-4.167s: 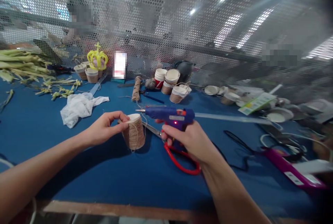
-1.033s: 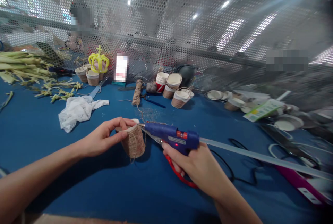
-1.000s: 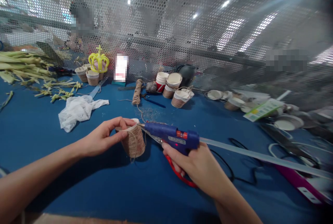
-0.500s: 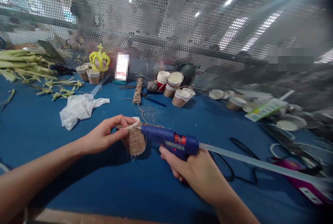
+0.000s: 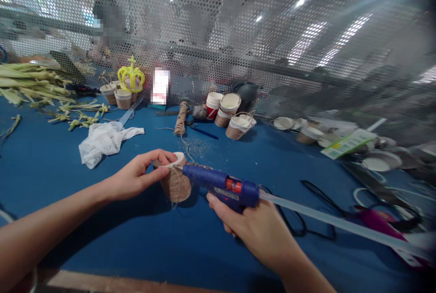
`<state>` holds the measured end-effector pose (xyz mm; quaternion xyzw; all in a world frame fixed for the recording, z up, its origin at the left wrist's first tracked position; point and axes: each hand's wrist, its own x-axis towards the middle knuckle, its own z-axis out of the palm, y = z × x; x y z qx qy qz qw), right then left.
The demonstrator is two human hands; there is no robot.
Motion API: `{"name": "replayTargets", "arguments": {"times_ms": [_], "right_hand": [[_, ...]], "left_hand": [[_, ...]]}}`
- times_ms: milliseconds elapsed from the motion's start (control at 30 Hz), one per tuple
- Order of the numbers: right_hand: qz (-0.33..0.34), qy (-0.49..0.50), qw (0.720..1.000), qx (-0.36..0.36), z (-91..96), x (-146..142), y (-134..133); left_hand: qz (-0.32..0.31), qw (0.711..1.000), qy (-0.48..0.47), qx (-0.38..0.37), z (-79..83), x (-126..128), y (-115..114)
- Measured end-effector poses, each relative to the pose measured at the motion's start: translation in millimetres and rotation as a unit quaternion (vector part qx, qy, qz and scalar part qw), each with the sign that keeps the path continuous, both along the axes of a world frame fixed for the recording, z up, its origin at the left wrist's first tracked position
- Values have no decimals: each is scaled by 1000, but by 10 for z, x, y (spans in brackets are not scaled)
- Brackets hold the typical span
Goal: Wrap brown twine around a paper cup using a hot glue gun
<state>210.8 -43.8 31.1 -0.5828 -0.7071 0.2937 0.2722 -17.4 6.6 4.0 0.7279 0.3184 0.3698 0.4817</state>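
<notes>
A paper cup wrapped in brown twine (image 5: 176, 186) is tilted on the blue table, its pale rim toward the back. My left hand (image 5: 143, 174) grips that rim, thumb outside and fingers reaching over into the mouth. Around a blue hot glue gun (image 5: 221, 183) my right hand (image 5: 247, 220) is closed. The gun's metal nozzle meets the cup near its rim, by my left thumb; whether it touches I cannot tell. From the gun's back a long clear glue stick (image 5: 316, 215) sticks out to the right. Loose twine hangs on the cup's side.
Behind the cup lie a twine roll (image 5: 181, 119), a blue pen (image 5: 204, 132) and several twine-wrapped cups (image 5: 235, 129). White cloth (image 5: 102, 143) and yellow-green husks (image 5: 30, 79) lie left, near a yellow crown (image 5: 131, 77). A black cable (image 5: 320, 197) loops at right. Perforated metal (image 5: 211, 20) stands behind.
The glue gun's nozzle has shifted slightly left along the cup's rim, with my right hand following. My left hand keeps its hold on the cup, almost unmoved.
</notes>
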Motion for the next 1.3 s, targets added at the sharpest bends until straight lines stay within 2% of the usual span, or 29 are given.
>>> {"name": "replayTargets", "arguments": {"times_ms": [167,333,500,700,967,1300], "right_hand": [[-33,9,999,-37,94,13,-2],[-48,-18,998,-21,136,7,-11],[-67,3,997,-33,137,1,-5],[-45,-4,998,-36,112,44,41],[-54,14,998,-26,145,0,-35],[-33,-1,998,-50,197,60,107]], "left_hand": [[-10,1000,-5,-4,-16,-15,8],[-18,1000,-10,-6,-17,-19,14],[-14,1000,-4,-6,2,-13,11],[-21,1000,-8,-8,3,-13,5],[-23,1000,-10,-12,1,-23,7],[-22,1000,-1,-12,26,-23,-2]]}}
